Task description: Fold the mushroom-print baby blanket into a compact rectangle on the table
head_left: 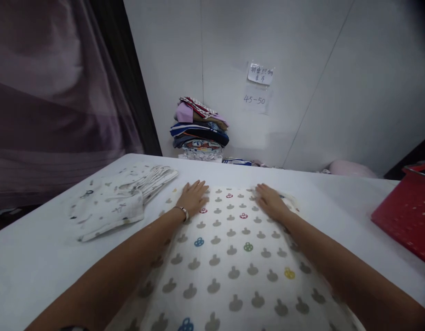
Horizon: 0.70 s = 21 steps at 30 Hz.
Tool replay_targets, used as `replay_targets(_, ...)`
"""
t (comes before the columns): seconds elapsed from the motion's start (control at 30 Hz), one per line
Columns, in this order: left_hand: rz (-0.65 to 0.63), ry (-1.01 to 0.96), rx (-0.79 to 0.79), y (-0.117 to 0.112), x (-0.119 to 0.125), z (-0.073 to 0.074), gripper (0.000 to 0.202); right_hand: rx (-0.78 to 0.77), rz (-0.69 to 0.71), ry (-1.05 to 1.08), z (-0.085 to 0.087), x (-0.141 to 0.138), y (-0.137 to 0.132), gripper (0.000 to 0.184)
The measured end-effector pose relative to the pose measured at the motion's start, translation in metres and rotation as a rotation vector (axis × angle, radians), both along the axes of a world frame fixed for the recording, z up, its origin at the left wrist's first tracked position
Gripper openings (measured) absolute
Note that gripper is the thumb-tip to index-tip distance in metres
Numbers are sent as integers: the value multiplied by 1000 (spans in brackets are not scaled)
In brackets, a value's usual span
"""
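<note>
A white cloth printed with grey and coloured mushroom shapes (229, 257) lies spread over the table before me, its near end running out of the bottom of the view. My left hand (193, 200) rests flat near its far left corner, fingers apart, with a bracelet on the wrist. Near the far right corner, my right hand (270, 201) presses on the same cloth with its fingers stretched out. Some cloth shows beyond each hand at the far corners. To the left lies a folded white cloth with small dark prints (119, 202), apart from both hands.
The white table (336, 202) reaches toward a pale wall bearing handwritten paper signs (260, 74). Behind its far edge rises a stack of folded fabrics (200, 128). At the right stands a red basket (405, 207); a purple curtain (54, 101) hangs at the left.
</note>
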<state>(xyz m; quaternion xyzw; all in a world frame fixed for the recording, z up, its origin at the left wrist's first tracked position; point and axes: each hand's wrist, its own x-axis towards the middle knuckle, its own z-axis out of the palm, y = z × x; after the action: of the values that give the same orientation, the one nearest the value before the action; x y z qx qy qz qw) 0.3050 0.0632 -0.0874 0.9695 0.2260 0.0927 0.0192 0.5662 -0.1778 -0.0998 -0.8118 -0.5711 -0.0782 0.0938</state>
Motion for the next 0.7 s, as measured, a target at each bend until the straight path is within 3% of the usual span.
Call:
replay_targets(0.07, 5, 82, -81, -1, -3, -6, 54, -110, 64, 97, -5, -5, 1, 54)
replay_targets(0.17, 36, 147, -156, 0, -2, -7, 60, -184, 16, 190, -6, -7, 6, 59)
replay_targets(0.3, 53, 166, -205, -3, -4, 10, 62, -207, 9, 238, 4, -8, 2, 63)
replay_targets(0.43, 94, 113, -158, -15, -40, 22, 64, -120, -99, 125, 7, -3, -36, 62)
replay_targets(0.57, 204, 193, -169, -22, -88, 9, 68, -165, -288, 53, -8, 16, -81, 60)
replay_targets(0.7, 235, 217, -204, -20, -96, 2, 73, -209, -326, 98, -14, 27, -88, 62)
